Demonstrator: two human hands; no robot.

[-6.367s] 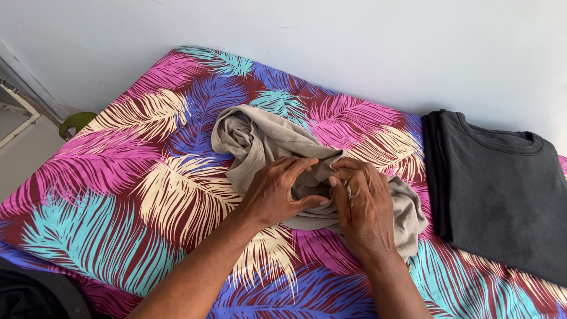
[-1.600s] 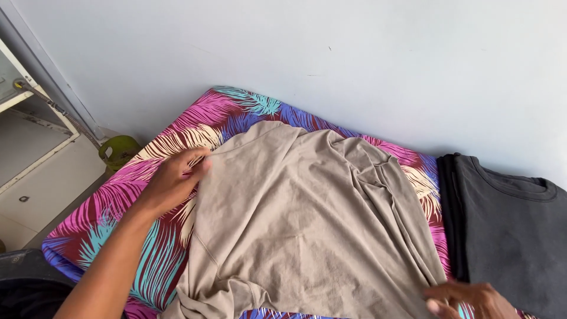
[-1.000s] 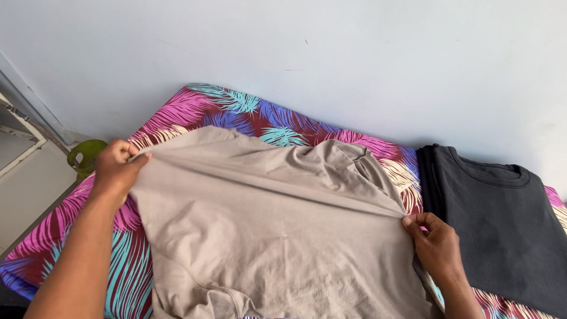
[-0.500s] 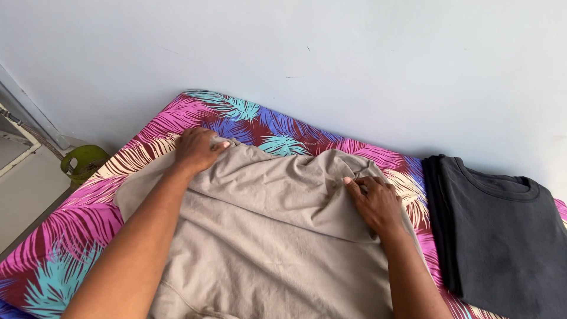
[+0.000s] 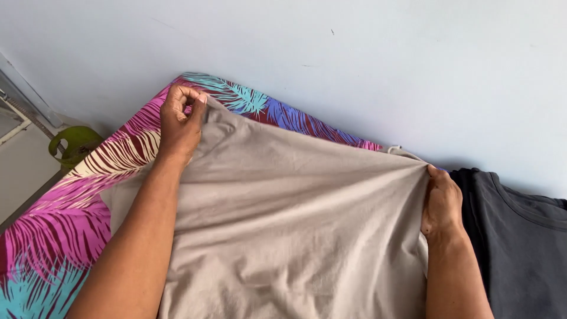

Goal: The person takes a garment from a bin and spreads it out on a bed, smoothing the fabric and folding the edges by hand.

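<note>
A beige shirt (image 5: 295, 218) lies spread over a bed with a bright leaf-patterned sheet (image 5: 59, 224). My left hand (image 5: 180, 124) pinches the shirt's far left corner near the wall. At the far right corner, my right hand (image 5: 442, 204) grips the cloth, next to a dark grey shirt (image 5: 525, 248). The beige fabric is pulled taut between both hands. Its near part runs out of the frame at the bottom.
A pale blue wall (image 5: 354, 59) runs right behind the bed. The dark grey folded shirt lies at the right edge of the bed. A green round object (image 5: 74, 143) sits on the floor at the left, beside white furniture (image 5: 15, 118).
Both hands have moved apart and toward the wall, stretching the beige shirt's far edge wider. Several seconds ago the shirt was a crumpled bundle; now it is spread out.
</note>
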